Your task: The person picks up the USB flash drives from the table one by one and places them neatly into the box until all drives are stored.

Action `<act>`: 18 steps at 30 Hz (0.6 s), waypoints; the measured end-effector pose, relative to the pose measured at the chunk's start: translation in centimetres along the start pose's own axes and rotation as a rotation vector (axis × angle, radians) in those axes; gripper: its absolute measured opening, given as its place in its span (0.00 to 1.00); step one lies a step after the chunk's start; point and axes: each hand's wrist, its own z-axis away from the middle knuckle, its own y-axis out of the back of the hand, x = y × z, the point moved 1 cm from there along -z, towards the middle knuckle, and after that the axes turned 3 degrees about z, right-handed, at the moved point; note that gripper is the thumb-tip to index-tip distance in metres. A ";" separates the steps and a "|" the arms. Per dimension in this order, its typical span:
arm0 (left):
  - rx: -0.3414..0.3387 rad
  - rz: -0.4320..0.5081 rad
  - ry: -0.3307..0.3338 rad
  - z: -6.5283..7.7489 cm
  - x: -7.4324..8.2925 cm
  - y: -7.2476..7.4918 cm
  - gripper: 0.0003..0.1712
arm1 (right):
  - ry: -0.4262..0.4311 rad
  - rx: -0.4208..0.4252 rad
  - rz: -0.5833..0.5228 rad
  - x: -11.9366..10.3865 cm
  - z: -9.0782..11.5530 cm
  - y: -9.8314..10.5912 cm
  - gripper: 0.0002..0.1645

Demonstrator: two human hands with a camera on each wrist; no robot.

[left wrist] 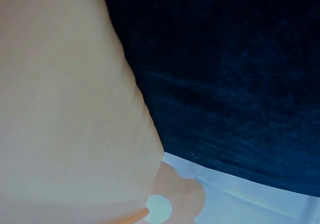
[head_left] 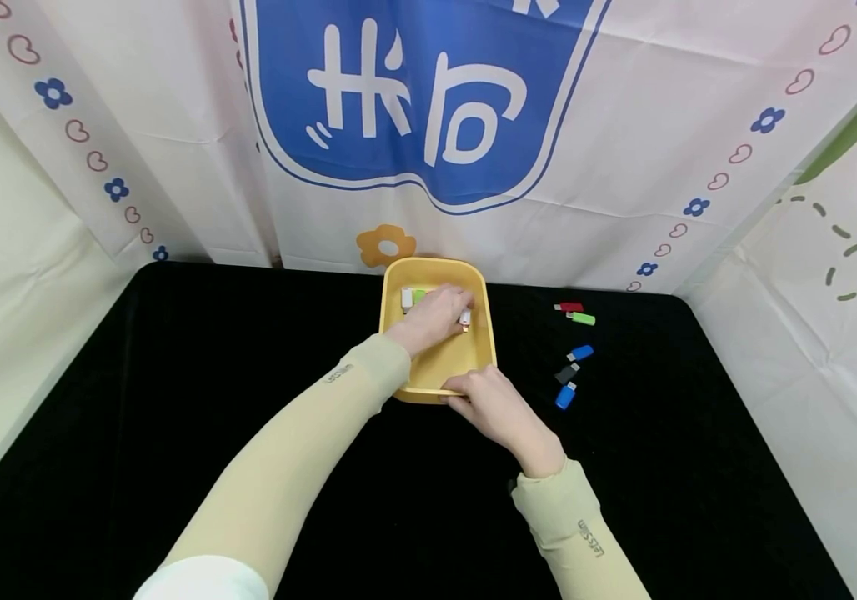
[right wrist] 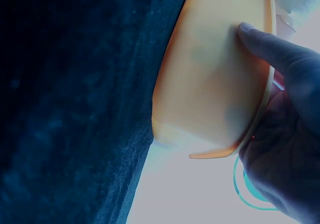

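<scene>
A yellow plastic bin (head_left: 443, 362) stands on the black table near its back edge. My left hand (head_left: 434, 318) reaches down into it, with a small white USB stick (head_left: 465, 317) between its thumb and fingers. Just left of those fingers lie another white USB stick (head_left: 407, 299) and a green one (head_left: 418, 296), partly hidden by the hand. My right hand (head_left: 494, 404) grips the bin's front rim. In the right wrist view its thumb (right wrist: 272, 47) presses on the outer wall. The left wrist view shows mostly sleeve, and no fingers.
To the right of the bin lie a red USB stick (head_left: 569, 307), a green one (head_left: 582, 318), a blue one (head_left: 581, 352), a dark one (head_left: 567, 373) and another blue one (head_left: 566, 396). A white printed curtain (head_left: 548, 242) hangs directly behind the table.
</scene>
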 end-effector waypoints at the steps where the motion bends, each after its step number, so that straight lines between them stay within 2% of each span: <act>1: -0.003 -0.008 -0.001 0.0 0.0 0.0 0.19 | 0.001 -0.001 0.003 0.0 0.0 0.0 0.12; 5: -0.011 -0.040 -0.004 0.1 -0.2 -0.2 0.18 | 0.008 -0.004 0.008 -0.1 -0.1 0.0 0.12; 18: -0.008 -0.052 -0.032 0.0 -1.1 -0.3 0.15 | 0.029 0.011 0.023 -0.2 -0.1 0.1 0.15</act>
